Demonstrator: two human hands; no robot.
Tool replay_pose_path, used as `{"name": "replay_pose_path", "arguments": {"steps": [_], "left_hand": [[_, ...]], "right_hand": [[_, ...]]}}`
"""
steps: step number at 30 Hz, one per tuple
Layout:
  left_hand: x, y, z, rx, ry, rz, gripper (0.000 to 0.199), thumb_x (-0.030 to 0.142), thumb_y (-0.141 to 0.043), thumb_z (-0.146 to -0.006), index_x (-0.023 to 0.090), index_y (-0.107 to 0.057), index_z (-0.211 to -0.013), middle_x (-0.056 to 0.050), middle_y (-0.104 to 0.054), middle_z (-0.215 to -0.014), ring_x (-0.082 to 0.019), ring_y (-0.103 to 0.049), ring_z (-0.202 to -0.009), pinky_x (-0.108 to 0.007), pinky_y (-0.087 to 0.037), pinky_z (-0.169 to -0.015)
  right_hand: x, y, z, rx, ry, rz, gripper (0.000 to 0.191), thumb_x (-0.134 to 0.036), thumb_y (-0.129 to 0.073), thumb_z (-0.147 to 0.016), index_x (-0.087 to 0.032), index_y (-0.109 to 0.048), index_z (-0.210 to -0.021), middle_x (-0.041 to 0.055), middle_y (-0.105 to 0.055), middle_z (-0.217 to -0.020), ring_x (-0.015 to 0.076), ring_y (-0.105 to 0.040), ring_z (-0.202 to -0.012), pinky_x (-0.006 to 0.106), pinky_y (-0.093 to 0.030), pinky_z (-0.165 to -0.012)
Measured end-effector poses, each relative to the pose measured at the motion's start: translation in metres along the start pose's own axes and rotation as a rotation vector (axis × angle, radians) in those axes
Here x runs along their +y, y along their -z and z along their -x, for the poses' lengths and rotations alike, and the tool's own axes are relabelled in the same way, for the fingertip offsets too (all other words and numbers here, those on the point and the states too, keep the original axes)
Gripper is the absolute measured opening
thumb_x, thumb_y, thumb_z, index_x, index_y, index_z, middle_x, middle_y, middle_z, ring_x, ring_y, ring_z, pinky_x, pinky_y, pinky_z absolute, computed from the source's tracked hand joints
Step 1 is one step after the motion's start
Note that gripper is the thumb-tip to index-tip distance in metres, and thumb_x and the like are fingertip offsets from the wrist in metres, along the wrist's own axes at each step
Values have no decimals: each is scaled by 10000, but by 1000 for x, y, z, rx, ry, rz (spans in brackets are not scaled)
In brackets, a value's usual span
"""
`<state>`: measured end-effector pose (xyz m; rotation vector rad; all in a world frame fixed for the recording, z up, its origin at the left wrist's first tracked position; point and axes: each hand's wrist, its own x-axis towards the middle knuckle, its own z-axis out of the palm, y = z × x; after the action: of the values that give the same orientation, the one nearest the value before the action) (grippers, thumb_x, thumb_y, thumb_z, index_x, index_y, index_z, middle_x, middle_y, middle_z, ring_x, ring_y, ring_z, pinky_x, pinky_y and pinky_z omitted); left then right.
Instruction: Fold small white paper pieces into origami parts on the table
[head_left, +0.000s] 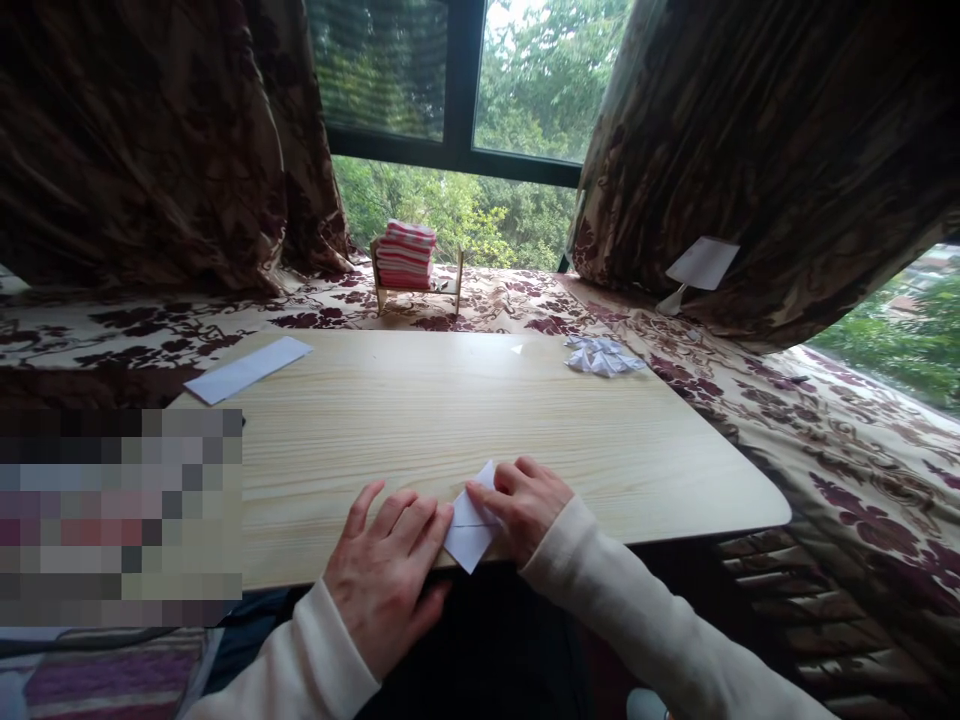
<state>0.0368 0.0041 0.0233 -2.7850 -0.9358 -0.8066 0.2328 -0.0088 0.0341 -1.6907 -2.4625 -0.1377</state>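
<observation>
A small piece of folded white paper lies at the near edge of the table, with a crease line across it and a pointed top. My right hand presses on its right side, the index finger reaching over the paper and the other fingers curled in. To the left, my left hand rests palm down with its fingers stretched out. Its fingertips touch the paper's left edge, and its thumb hangs by the table's front edge. The parts of the paper under the right fingers are hidden.
Stacked folded papers sit at the table's back right. A white paper strip lies back left, a tiny paper scrap at the far edge. Beyond stand a small rack with striped cloths and a white lamp.
</observation>
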Motion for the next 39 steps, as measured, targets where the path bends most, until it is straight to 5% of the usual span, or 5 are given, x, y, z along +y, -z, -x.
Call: {"name": "replay_pose_path", "arguments": {"steps": [7, 15, 25, 33, 39], "left_hand": [[5, 2, 7, 28, -48, 110, 420, 275, -510, -768, 180, -510, -1176, -64, -566, -1181, -236, -456, -1095, -482, -196, -1025], [3, -8, 5, 90, -85, 107, 381, 268, -488, -789, 172, -533, -1155, -56, -600, -1139, -224, -493, -1053, -480, -205, -1023], [5, -1, -9, 100, -64, 194, 331, 299, -574, -732, 168, -599, -1035, -59, -629, -1088, -236, -509, -1054, -492, -203, -1033], [14, -9, -2, 124, -45, 134, 424, 338, -550, -730, 132, -573, -1100, -93, -610, -1103, -250, -503, -1027, -477, -193, -1035], [22, -15, -1, 138, 7, 98, 411, 367, -522, -746, 140, -581, -1084, -78, -611, -1048, -234, -497, -994, -471, -211, -1031]], "right_hand": [[2, -5, -1, 61, 2, -30, 351, -282, -561, -740, -254, -599, -1088, 64, -575, -803, 202, -426, -725, 310, -335, -630], [29, 26, -29, -119, -30, -227, 204, -302, -628, -722, -205, -655, -899, 55, -565, -874, 186, -481, -821, 291, -385, -719], [22, 45, -63, -404, 76, -163, 169, -278, -699, -660, -168, -659, -783, 40, -616, -874, 167, -531, -805, 244, -411, -673], [10, 39, -48, -246, 62, -199, 56, -210, -595, -705, -199, -649, -714, 8, -633, -764, 148, -550, -731, 241, -387, -655], [-1, 14, -21, 231, -23, -138, 80, -198, -555, -736, -186, -617, -687, 20, -602, -712, 150, -527, -680, 255, -374, -613]]}}
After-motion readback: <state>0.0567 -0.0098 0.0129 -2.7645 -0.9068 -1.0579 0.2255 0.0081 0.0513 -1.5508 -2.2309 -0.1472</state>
